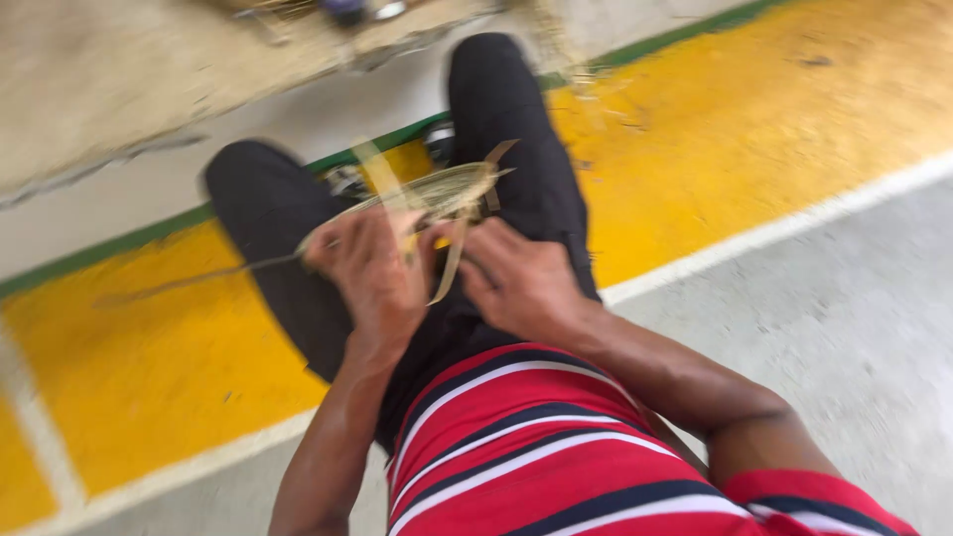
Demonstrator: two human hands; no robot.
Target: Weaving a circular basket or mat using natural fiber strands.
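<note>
Both hands, left hand (369, 266) and right hand (516, 280), pinch the dry leaf strips (437, 194) mid-weave, so the next fold likely needs a tight, steady grip.

Beneath and to both sides of the hands we note a yellow painted floor band (149, 367) edged by white lines (794, 226). Beyond them runs a green stripe (109, 248), then bare grey concrete (129, 69); daylight is even.

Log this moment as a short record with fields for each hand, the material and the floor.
left hand: left hand grips pale dry leaf strips over the lap
right hand: right hand pinches the same strips, close beside the left
material: thin, flat, straw-coloured; one long strand trails out to the left
floor: yellow painted floor with white lines, grey concrete alongside
image: motion-blurred
</note>
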